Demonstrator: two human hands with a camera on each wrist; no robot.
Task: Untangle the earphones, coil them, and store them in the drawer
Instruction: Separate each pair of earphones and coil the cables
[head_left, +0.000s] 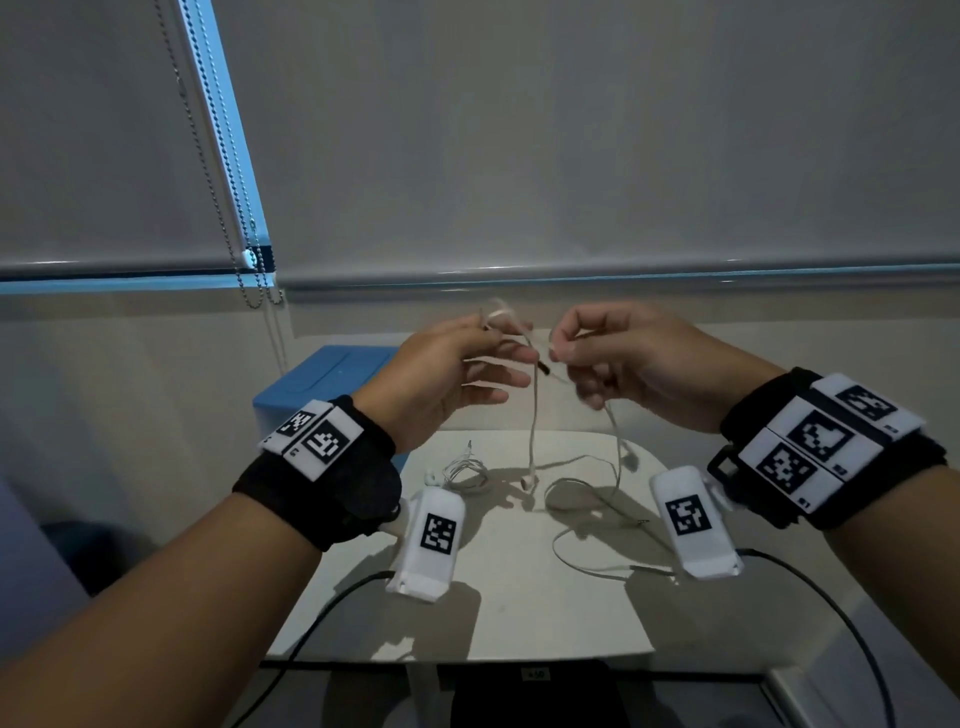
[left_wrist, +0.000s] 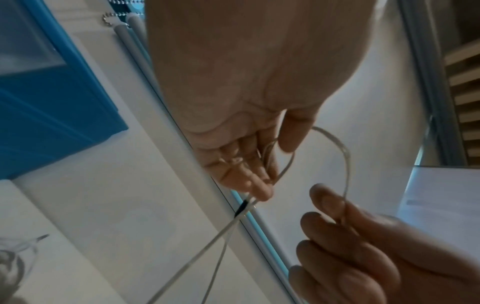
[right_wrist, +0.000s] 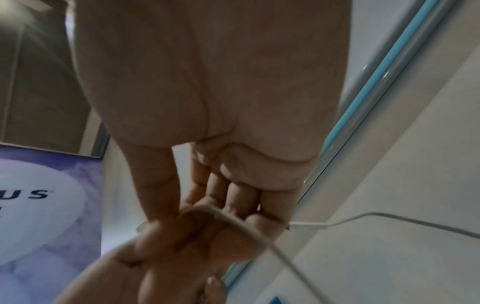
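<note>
Both hands are raised above the white table (head_left: 519, 597) with a white earphone cable (head_left: 532, 426) between them. My left hand (head_left: 467, 358) pinches a small loop of it, and a black splitter (left_wrist: 241, 207) shows just below the fingertips (left_wrist: 259, 191). My right hand (head_left: 597, 353) pinches the cable (right_wrist: 233, 221) a short way to the right. From the left hand (left_wrist: 246, 164) the cable (left_wrist: 335, 142) arcs over to the right hand (left_wrist: 350, 246). The rest hangs down, with two earbuds (head_left: 527, 480) and loose turns lying on the table. The blue drawer box (head_left: 322, 379) stands at the table's far left.
A second small bundle of thin cable (head_left: 465, 473) lies on the table under my left wrist. Bead chains (head_left: 228, 208) of a roller blind hang at the back left. Black leads (head_left: 322, 608) run from the wrist cameras over the table's front edge.
</note>
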